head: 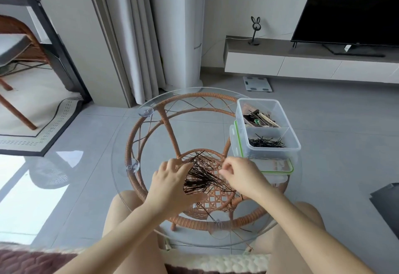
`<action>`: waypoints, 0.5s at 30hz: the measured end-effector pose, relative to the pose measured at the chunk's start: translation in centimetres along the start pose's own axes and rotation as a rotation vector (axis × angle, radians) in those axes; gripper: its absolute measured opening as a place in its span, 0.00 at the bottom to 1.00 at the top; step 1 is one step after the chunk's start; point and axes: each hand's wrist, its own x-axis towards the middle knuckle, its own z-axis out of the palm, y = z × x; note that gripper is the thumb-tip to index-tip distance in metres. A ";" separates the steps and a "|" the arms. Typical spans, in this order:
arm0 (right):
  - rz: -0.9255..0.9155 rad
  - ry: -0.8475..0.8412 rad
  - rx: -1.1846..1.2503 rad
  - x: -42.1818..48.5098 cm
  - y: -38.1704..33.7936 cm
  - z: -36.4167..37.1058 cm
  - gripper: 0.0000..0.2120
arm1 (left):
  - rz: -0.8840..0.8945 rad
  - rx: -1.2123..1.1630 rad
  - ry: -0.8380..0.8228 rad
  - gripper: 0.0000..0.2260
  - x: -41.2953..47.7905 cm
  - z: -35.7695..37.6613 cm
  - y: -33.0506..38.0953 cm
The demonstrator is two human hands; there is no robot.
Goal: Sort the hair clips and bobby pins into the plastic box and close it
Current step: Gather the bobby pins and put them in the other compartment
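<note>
A heap of dark bobby pins [199,179] lies on the round glass tabletop [121,157], right in front of me. My left hand [170,178] lies at the heap's left edge with its fingers curved over the pins. My right hand [241,175] is at the heap's right edge, fingers curled, thumb and forefinger pinching at the pins. The clear plastic box [267,129] stands at the table's right. Its far compartment holds hair clips [260,119]; its near compartment holds bobby pins [266,143]. A green-rimmed lid [278,166] lies under and beside the box.
A few stray pins [205,211] lie nearer to me on the glass. The table has an orange wicker frame [170,131] under the glass. My bare knees sit under the table's near edge. A TV unit, a scale and a curtain stand beyond.
</note>
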 end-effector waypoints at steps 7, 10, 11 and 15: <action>0.208 -0.024 -0.044 -1.9 2.5 1.0 0.08 | 0.268 0.111 0.000 0.43 0.2 4.5 1.1; 0.197 -0.031 0.037 -1.4 1.1 2.1 0.07 | 0.262 0.171 0.072 0.36 1.1 5.1 0.9; 0.195 -0.033 0.048 -1.1 0.5 2.5 0.08 | 0.242 0.174 0.074 0.33 1.4 5.2 0.8; 0.202 -0.050 0.126 0.1 -1.3 3.6 0.11 | 0.183 0.127 0.123 0.28 2.2 5.4 0.2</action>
